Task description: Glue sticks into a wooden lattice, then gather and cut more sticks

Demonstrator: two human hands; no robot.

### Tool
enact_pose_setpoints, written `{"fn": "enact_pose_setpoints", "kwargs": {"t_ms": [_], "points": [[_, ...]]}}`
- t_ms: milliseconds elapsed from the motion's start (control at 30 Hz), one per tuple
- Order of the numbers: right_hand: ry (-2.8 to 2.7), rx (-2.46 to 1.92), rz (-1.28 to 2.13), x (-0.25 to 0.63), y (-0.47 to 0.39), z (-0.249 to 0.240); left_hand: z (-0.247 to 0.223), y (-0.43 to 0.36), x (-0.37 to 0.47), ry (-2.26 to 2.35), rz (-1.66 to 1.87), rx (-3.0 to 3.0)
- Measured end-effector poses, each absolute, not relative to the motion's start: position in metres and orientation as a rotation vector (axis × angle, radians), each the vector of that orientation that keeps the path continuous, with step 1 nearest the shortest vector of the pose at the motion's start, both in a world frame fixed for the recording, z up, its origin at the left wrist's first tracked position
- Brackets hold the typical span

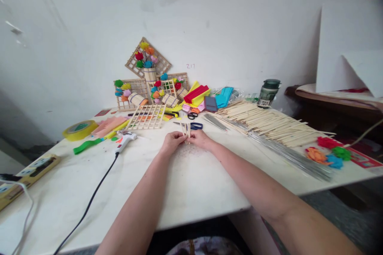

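Observation:
Both of my hands meet near the middle of the table, pinching a few short pale wooden sticks [184,128] that point upward. My left hand [173,142] has its fingers closed on the sticks from the left. From the right, my right hand [201,140] is closed on them too, and its fingertips nearly touch the left ones. Just behind the sticks lie blue-handled scissors [196,126], partly covered by them. A smaller black-handled pair of scissors [192,115] rests farther back. A wooden lattice [147,117] lies to the left, beyond my left hand.
Left stand a hot glue gun [127,140] with its black cord, yellow tape [80,129] and a power strip [30,177]. Right lie many wooden sticks [275,123] and grey wires [290,157]. Finished flower lattices [149,57] lean on the wall; a dark bottle [269,92] stands behind.

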State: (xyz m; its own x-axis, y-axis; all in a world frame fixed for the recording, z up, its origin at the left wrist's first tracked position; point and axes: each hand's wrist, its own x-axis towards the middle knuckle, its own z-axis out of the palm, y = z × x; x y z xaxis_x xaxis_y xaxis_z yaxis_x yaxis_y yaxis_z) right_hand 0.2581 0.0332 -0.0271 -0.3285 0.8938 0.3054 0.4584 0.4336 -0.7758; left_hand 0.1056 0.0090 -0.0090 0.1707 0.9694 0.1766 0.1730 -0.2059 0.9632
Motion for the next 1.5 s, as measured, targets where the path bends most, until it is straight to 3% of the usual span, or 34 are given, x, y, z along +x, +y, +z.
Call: {"fn": "enact_pose_setpoints", "kwargs": {"t_ms": [300,1167,1400,1500], "points": [[-1.667,-1.313,0.806,0.26,0.029,-0.022,0.005,0.027,0.118,1.188,1.242,0.974],[-1.408,-1.284,1.032,0.246,0.013,-0.01,0.036,0.175,0.137,1.196,1.297,0.694],[-1.411,-1.302,1.073,0.25,0.019,-0.012,0.057,0.142,0.131,1.242,1.228,0.827],[-1.482,-1.353,1.027,0.257,0.023,-0.012,0.062,0.103,0.13,1.16,1.051,1.166]]}}
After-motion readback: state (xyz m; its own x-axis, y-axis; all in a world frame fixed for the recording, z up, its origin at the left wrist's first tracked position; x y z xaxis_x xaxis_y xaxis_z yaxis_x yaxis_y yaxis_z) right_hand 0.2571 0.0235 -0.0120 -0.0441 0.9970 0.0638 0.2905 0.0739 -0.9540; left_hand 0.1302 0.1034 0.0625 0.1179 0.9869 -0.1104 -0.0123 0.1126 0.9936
